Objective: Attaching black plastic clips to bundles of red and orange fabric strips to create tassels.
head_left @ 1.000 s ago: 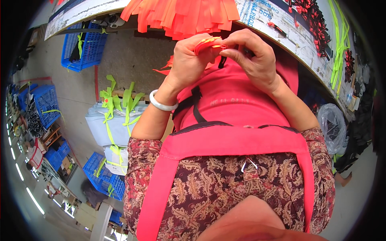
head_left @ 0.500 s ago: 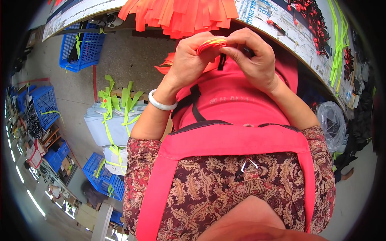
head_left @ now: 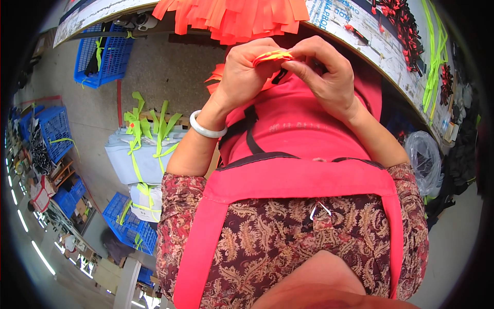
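My left hand (head_left: 241, 72), with a pale bangle (head_left: 207, 132) on the wrist, is closed round a folded bundle of orange fabric strips (head_left: 270, 56). From the other side my right hand (head_left: 330, 77) pinches the bundle's right end between thumb and fingers. A short black strip (head_left: 279, 77) pokes out below the bundle, between the hands; what it is fastened to is hidden. Loose orange ends hang behind the left wrist. Both hands are held over the red apron (head_left: 303, 118), just in front of the table edge.
Many orange strips (head_left: 236, 20) overhang the worktable (head_left: 329, 33), where an awl-like tool (head_left: 356, 33), red-and-black pieces (head_left: 404, 36) and yellow-green cords (head_left: 435, 62) lie. Left, on the floor, stand blue crates (head_left: 105, 59) and a tied grey-blue stack (head_left: 136, 157). A clear plastic bag (head_left: 423, 159) hangs right.
The black strip below the bundle has swung from hanging straight down to a slant, and less of it shows. The bundle has tilted slightly; both hands keep their hold.
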Action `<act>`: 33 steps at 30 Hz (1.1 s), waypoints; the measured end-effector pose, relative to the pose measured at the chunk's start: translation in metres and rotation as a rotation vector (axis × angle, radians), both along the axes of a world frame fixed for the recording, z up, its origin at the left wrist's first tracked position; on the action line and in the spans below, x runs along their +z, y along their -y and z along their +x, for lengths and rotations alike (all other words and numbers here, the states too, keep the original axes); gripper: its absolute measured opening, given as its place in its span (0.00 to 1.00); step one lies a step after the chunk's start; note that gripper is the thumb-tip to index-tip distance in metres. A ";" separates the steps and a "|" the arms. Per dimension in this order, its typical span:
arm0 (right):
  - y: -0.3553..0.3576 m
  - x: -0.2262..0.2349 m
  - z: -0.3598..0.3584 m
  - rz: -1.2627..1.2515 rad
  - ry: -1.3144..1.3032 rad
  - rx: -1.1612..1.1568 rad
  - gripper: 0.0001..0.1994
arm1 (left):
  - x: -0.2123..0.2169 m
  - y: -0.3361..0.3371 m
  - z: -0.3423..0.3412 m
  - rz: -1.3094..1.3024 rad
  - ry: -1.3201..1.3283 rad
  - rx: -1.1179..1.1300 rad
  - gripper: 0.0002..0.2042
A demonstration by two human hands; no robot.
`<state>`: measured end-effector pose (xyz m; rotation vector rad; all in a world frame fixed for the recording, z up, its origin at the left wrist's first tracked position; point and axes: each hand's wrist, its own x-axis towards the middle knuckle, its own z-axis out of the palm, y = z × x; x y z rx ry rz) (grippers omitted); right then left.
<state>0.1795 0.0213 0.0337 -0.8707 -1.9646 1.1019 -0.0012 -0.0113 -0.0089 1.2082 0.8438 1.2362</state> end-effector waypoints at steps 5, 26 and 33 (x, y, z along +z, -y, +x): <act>0.000 -0.016 0.001 0.007 -0.089 0.018 0.08 | -0.005 0.004 0.007 0.046 -0.052 0.088 0.04; -0.001 -0.013 0.001 -0.044 -0.097 -0.020 0.06 | 0.009 -0.004 0.011 0.100 -0.154 0.062 0.05; 0.001 -0.013 0.001 -0.082 -0.086 -0.031 0.06 | 0.005 -0.007 0.008 0.081 -0.106 0.070 0.04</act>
